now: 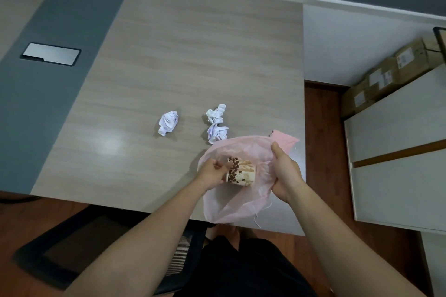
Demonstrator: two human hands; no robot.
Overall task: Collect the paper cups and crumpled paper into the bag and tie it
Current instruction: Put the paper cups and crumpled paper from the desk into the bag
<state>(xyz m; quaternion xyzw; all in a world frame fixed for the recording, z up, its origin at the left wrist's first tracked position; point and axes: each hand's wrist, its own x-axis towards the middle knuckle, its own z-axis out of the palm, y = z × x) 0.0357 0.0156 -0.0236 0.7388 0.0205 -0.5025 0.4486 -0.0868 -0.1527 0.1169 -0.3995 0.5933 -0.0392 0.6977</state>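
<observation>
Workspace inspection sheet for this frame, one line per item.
Surface: pale wood-grain table with a grey band and a silver hatch plate.
Job's things: bean-printed paper cup on its side at the mouth of the pink translucent plastic bag; three crumpled white paper balls loose on the table.
Clutter: nothing seen.
Grippers: left hand holds the cup; right hand grips the bag's rim.
Cables: nothing seen.
Surroundings: brown cardboard boxes, white cabinet, black chair.

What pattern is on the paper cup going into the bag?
Brown coffee beans on cream, seen on the paper cup in the head view.
</observation>
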